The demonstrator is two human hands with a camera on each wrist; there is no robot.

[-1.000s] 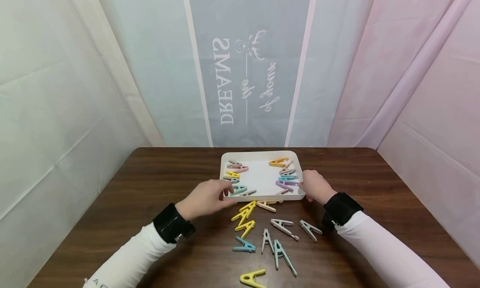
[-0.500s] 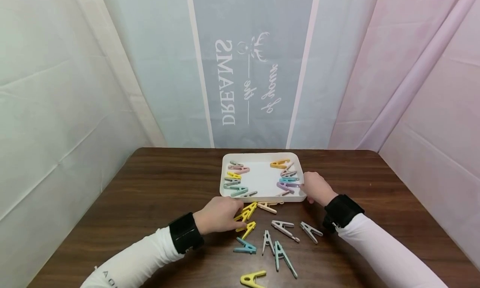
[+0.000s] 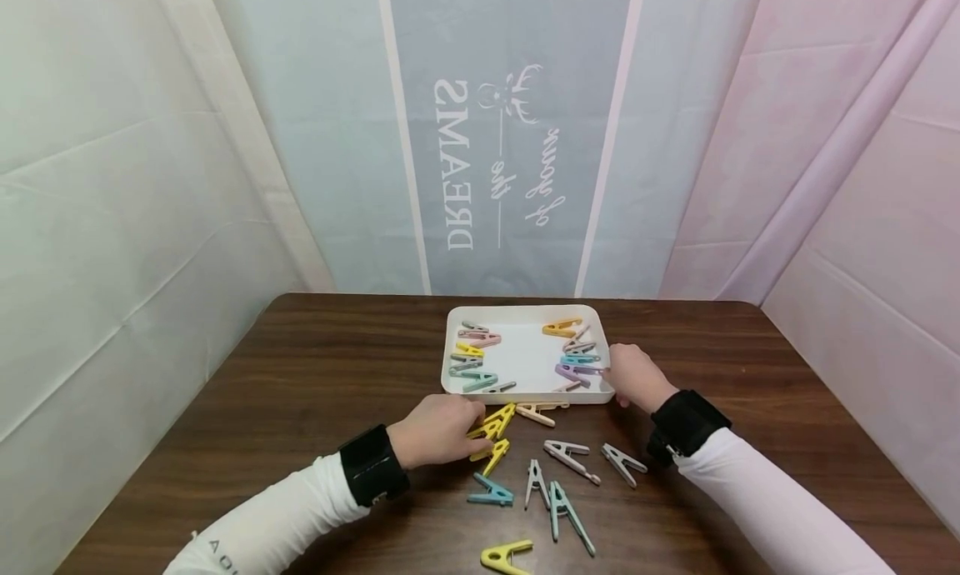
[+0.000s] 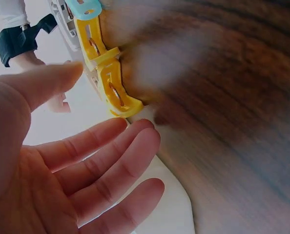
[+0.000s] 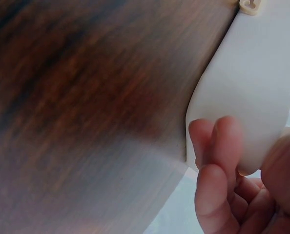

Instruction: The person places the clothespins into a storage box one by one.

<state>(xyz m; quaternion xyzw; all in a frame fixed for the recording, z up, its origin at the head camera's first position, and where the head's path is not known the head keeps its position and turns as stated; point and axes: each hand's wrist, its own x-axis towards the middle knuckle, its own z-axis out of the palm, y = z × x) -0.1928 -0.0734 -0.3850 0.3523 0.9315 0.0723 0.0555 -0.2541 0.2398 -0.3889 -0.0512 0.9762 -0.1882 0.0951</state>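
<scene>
My left hand (image 3: 441, 429) is beside the yellow clothespins (image 3: 491, 425) in front of the white tray (image 3: 527, 397). In the left wrist view its thumb and fingers are spread apart, with the fingertips (image 4: 118, 126) right at the end of a yellow clothespin (image 4: 116, 90). Nothing lies between thumb and fingers. My right hand (image 3: 636, 375) holds the tray at its right front corner. The right wrist view shows curled fingers (image 5: 227, 141) against the tray's outer wall (image 5: 247, 73). Near the right thumb, inside the tray, lies a purple clothespin (image 3: 573, 375).
Several clothespins line the tray's left and right sides, including a green one (image 3: 476, 381) and an orange one (image 3: 561, 328). Nearer on the brown table (image 3: 337, 367) lie a beige clothespin (image 3: 536, 414), a blue one (image 3: 491, 493), a yellow one (image 3: 504, 556) and several grey-white ones.
My left hand has moved from the tray's left front corner, right and towards me, to the yellow clothespins. My right hand has stayed at the tray corner.
</scene>
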